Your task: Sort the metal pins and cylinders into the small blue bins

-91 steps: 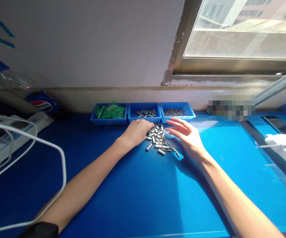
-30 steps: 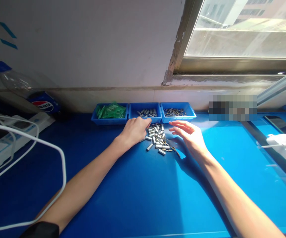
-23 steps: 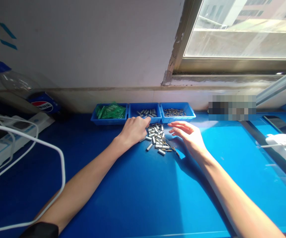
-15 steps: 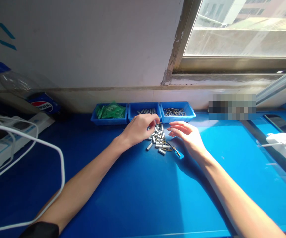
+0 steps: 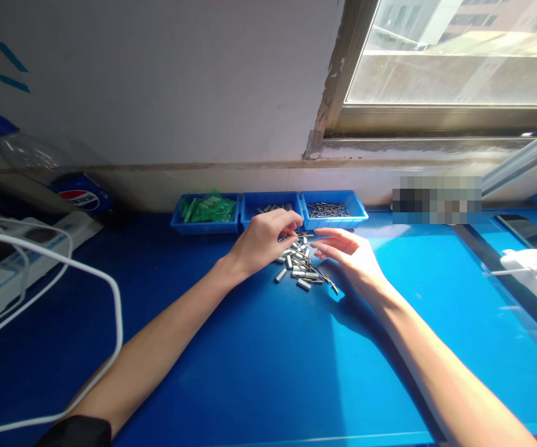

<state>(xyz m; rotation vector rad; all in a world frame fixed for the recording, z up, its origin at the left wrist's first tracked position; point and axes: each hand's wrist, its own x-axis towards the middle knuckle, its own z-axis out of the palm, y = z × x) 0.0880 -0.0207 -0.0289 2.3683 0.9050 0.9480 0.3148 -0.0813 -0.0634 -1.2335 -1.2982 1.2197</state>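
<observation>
My left hand (image 5: pixel 264 241) hovers over the left side of a loose pile of small parts, its fingers curled in toward the thumb. What its fingertips hold, if anything, is too small to make out. My right hand (image 5: pixel 352 253) is at the pile's right edge, fingers stretched toward the left hand and thumb apart, with nothing visible in it. The pile mixes short silvery-white blocks (image 5: pixel 303 285) with thin metal pins (image 5: pixel 332 286) that have dark and brass-coloured parts. Part of it is hidden behind the left hand.
Behind the pile stand three joined blue bins: green plastic bags (image 5: pixel 210 208) in the left, silvery blocks (image 5: pixel 275 208) in the middle, thin pins (image 5: pixel 328 210) in the right. A white cable (image 5: pixel 118 310) loops over the left forearm. A bottle (image 5: pixel 79 194) and power strips flank the blue tabletop (image 5: pixel 249 372).
My right hand has shifted slightly left, closer to my left hand. The left hand's fingers have moved a little; the pile looks much the same.
</observation>
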